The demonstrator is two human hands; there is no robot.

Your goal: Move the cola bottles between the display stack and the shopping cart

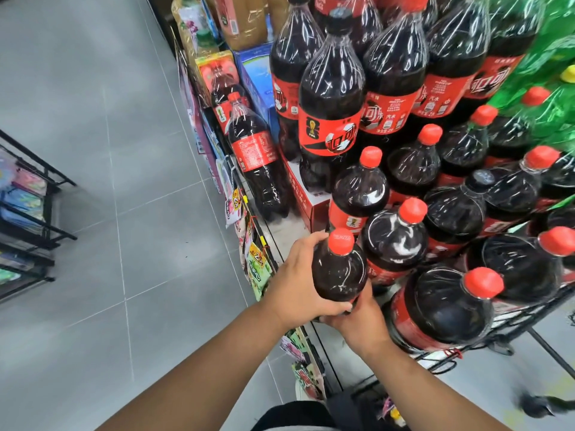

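A large cola bottle (339, 269) with a red cap stands upright between both my hands at centre. My left hand (295, 284) wraps round its left side, thumb up near the shoulder. Lower on the bottle, my right hand (361, 321) grips its body from the right. Several more red-capped cola bottles (395, 241) fill the wire shopping cart (497, 331) to the right. The display stack (333, 104) of tall cola bottles rises behind, some on red cartons (305, 197). The lower part of the held bottle is hidden by my hands.
Green soda bottles (547, 66) crowd the upper right. A single cola bottle (258, 163) stands by juice packs and blue boxes at the shelf's left. Snack packets (255, 265) hang along the shelf edge. A black wire rack (28, 213) stands across the grey tiled aisle (124, 181).
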